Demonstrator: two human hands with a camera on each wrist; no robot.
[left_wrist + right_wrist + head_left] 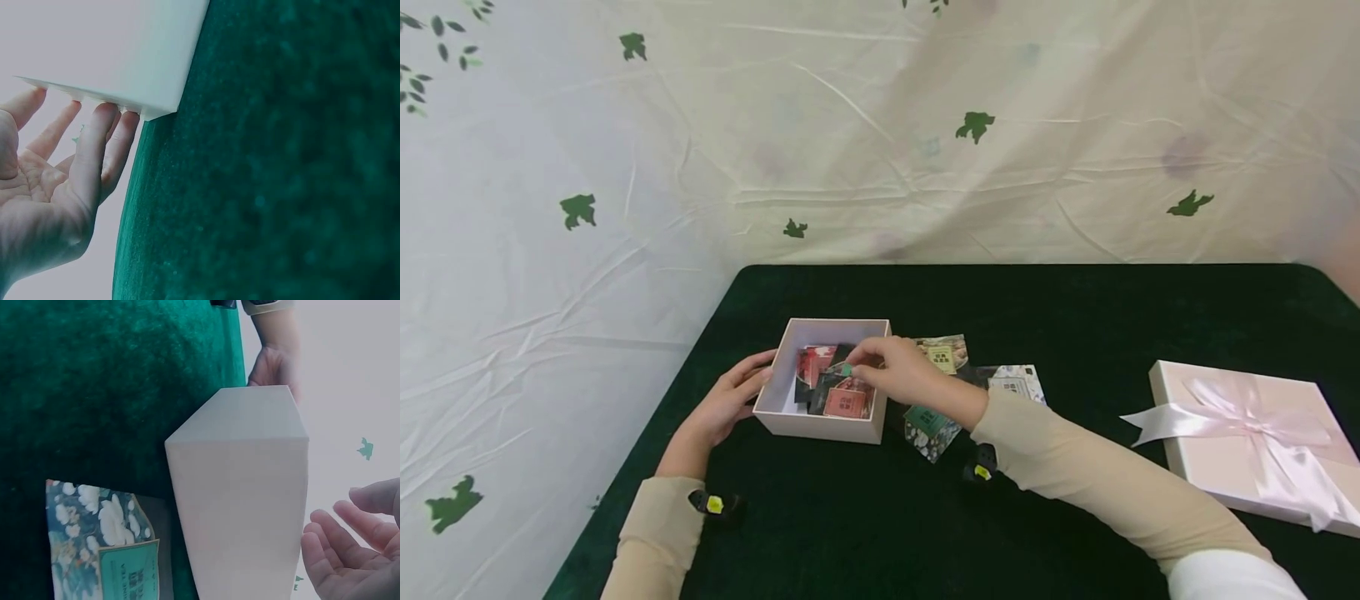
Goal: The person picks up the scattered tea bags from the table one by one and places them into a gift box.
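A pale pink open box (820,427) stands on the table with red and black tea sachets (846,403) inside. My left hand (727,406) touches the box's left wall with its fingertips, the fingers mostly straight in the left wrist view. Over the box's right rim reaches my right hand (891,367), fingers loosely bent above the sachets. In the right wrist view nothing shows between its fingers. A small green patch (847,369) shows by its fingertips in the head view; what it belongs to is unclear. Beside the box lies a green-labelled floral tea sachet (112,515).
A yellow-labelled sachet (942,357) and a white patterned sachet (1026,382) lie right of the box, partly behind my right forearm. Farther right sits a pink lid-like box (1210,458) with a ribbon bow (1251,425). Dark green cloth (850,517) covers the table.
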